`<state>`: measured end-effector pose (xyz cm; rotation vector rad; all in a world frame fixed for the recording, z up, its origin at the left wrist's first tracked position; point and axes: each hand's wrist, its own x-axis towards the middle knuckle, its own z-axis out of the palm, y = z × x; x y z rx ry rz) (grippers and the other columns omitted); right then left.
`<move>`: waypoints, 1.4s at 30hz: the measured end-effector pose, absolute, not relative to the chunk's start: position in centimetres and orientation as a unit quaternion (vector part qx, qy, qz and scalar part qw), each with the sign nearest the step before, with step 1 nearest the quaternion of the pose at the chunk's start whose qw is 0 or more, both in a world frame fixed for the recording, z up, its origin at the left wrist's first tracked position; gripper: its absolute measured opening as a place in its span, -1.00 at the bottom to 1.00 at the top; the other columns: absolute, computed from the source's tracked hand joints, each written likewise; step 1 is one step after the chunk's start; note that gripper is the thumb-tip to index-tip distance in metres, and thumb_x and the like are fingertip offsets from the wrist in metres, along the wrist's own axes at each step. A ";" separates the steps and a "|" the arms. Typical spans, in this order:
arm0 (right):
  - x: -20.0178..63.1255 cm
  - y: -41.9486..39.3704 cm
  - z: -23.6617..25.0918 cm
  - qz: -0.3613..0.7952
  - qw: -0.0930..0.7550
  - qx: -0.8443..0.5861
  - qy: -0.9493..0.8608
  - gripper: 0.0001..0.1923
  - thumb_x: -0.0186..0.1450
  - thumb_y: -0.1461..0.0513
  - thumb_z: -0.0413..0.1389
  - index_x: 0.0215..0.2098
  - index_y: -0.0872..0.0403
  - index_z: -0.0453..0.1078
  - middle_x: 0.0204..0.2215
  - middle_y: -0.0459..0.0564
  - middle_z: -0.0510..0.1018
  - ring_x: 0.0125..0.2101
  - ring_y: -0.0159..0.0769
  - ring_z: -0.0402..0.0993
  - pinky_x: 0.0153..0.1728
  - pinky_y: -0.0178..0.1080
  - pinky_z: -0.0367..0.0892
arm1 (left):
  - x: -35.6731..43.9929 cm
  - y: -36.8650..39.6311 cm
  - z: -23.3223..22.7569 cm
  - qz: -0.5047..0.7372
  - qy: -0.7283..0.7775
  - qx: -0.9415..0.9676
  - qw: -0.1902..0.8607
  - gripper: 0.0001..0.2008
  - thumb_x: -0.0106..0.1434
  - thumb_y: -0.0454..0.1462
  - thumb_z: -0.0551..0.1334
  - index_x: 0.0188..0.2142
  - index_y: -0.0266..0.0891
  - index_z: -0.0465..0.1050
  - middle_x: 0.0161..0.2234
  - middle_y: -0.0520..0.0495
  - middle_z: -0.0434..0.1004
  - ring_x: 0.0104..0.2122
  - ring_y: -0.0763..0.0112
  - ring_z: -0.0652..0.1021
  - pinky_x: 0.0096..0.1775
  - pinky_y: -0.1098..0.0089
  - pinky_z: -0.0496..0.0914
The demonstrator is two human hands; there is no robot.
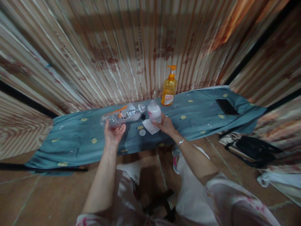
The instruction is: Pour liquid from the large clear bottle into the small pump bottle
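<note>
My left hand is palm up, with its thumb and curled fingers around the lower end of a large clear plastic bottle. That bottle is tilted sideways, its open neck pointing right, and orange and white printing shows along it. In my right hand is a smaller clear bottle with a whitish body and pink marks, upright and without a cap. Between the two bottles lies a small black cap. A white paper lies below the smaller bottle, and a round translucent disc sits closer to me.
An orange pump bottle stands at the back of the blue-green cloth covering the narrow table. A black phone lies at the right end. Striped curtains rise behind. On the floor at right is a black bag.
</note>
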<state>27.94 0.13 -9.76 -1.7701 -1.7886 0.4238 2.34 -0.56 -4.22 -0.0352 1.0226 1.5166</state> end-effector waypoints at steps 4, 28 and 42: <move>27.8 0.5 -9.9 0.164 0.293 -0.671 -0.662 -0.44 0.24 0.07 0.30 0.08 0.19 0.32 -0.10 0.22 0.65 -0.04 -0.03 0.59 -0.07 -0.18 0.42 | 2.7 -1.0 -4.1 0.648 0.444 -0.011 0.619 -0.63 0.27 0.01 0.18 -0.19 -0.27 0.35 -0.29 -0.17 0.44 -0.24 0.25 0.57 -0.35 0.36 0.56; 28.2 0.0 -11.4 0.144 0.286 -0.705 -0.633 -0.48 0.19 0.03 0.28 -0.02 0.18 0.34 -0.29 0.14 0.65 -0.32 -0.10 0.59 -0.37 -0.25 0.33 | 4.9 -1.9 -8.0 0.611 0.328 -0.142 0.706 -0.57 0.34 0.06 0.09 -0.18 -0.30 0.37 -0.25 -0.23 0.48 -0.25 0.29 0.57 -0.39 0.38 0.55; 28.1 0.0 -11.8 0.130 0.274 -0.724 -0.619 -0.49 0.18 0.03 0.29 -0.04 0.15 0.36 -0.26 0.16 0.66 -0.27 -0.04 0.62 -0.35 -0.22 0.37 | 5.2 -0.3 -8.5 0.613 0.217 -0.212 0.729 -0.36 0.35 0.11 0.02 0.10 -0.41 0.35 -0.21 -0.31 0.52 -0.24 0.24 0.60 -0.43 0.39 0.58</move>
